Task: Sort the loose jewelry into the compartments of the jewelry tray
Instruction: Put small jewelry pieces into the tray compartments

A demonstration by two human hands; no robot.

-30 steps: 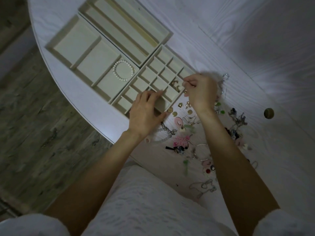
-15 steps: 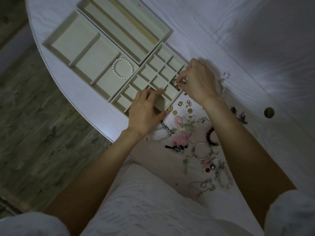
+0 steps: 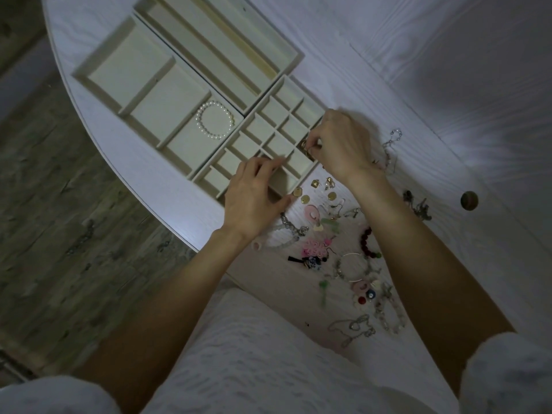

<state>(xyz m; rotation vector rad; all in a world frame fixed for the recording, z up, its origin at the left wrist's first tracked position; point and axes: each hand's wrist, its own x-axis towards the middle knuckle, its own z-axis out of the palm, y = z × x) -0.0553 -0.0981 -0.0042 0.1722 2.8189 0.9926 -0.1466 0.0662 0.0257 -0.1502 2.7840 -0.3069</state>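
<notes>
Head view: a white round table fills the upper right, with a grey wood floor at nine o'clock. Three cream jewelry trays sit edge to edge at about eleven o'clock. The small-compartment tray lies nearest the hands; at its ten o'clock is the wide-compartment tray, and at its twelve o'clock the long-slot tray.

A pearl bracelet lies flat in the wide-compartment tray's section closest to the small-compartment tray.

The right hand is over the three o'clock edge of the small-compartment tray, its fingertips curled and pinching small gold pieces at a compartment on that edge. What those pieces are is too dim to tell.

The left hand rests on the near corner of the same tray, fingers loosely bent across the dividers and thumb along the tray's outer edge; it grips nothing that shows.

The loose jewelry is scattered on the table at five o'clock from the trays, between and under the forearms: gold discs just beside the left thumb, a pink tasselled piece, a dark red bead bracelet, and a silver chain nearest the body. Another chain lies at three o'clock of the right hand. A round knob sits further right on the table.
</notes>
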